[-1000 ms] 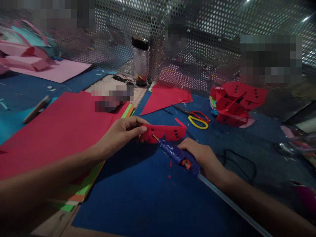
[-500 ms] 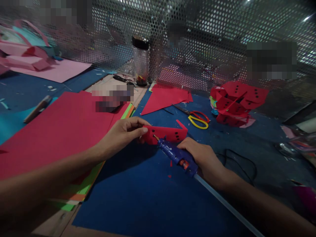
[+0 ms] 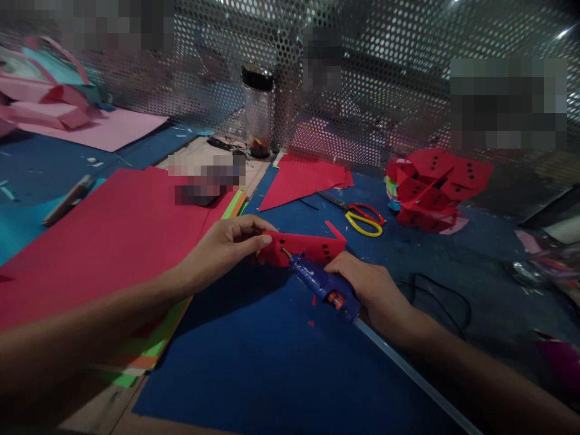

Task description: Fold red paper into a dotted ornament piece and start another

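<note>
Between the thumb and fingers of my left hand (image 3: 238,244) is the left end of a folded red paper piece (image 3: 303,243) with black dots. My right hand (image 3: 369,284) grips a blue hot glue gun (image 3: 317,281). Its nozzle points up and left at the paper's dotted face, close to one dot; whether it touches I cannot tell. A long clear glue stick (image 3: 408,368) sticks out of the gun's back end. Beneath both hands lies a dark blue sheet (image 3: 244,362), with tiny red scraps on it.
Scissors (image 3: 362,219) with red and yellow handles lie beyond the paper, beside red paper triangles (image 3: 303,178). Folded dotted red pieces (image 3: 435,187) are piled at right. Large red sheets (image 3: 118,241) cover the left. A clear bottle (image 3: 258,112) stands by the perforated metal screen (image 3: 380,36).
Almost nothing differs. The red paper's right end and the glue gun have shifted very slightly; both hands keep their hold.
</note>
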`<state>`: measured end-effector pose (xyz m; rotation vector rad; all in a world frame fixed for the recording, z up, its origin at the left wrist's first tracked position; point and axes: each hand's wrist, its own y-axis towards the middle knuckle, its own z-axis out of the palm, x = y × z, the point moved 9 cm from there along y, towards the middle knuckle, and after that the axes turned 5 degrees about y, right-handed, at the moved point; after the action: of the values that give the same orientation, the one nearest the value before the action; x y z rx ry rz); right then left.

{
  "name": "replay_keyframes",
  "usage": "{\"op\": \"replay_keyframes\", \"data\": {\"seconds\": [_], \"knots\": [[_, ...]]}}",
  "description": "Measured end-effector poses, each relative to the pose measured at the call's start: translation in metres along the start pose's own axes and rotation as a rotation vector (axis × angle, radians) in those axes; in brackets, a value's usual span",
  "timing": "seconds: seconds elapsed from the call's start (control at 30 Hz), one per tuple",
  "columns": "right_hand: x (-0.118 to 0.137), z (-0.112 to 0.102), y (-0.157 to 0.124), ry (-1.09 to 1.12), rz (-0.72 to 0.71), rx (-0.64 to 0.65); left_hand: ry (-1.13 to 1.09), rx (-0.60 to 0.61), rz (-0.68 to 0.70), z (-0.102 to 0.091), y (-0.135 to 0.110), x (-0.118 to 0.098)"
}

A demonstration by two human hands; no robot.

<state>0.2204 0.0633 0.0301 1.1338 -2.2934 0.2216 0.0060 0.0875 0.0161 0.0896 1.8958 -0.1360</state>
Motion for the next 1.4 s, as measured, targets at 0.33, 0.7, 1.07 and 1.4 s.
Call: {"op": "replay_keyframes", "data": {"seconds": [0.33,0.7,1.07,1.4], "knots": [[0.0011,-0.0004,0.0022,-0.029,0.015,0.009,-0.012,0.003,0.009,0.0004,-0.0010,-0.0022],[0.0023,-0.0019,0.0028,-0.043,-0.009,-0.009,-0.010,0.003,-0.001,0.0001,-0.0011,0.0003],[-0.0026,0.0021,-0.0012,-0.006,-0.004,-0.019,-0.032,-0.033,0.012,-0.0031,0.0017,-0.0010],[-0.0017,0.0031,0.0010,0.006,-0.004,0.010,-0.045,-0.032,0.014,-0.0048,0.0025,0.0048]]}}
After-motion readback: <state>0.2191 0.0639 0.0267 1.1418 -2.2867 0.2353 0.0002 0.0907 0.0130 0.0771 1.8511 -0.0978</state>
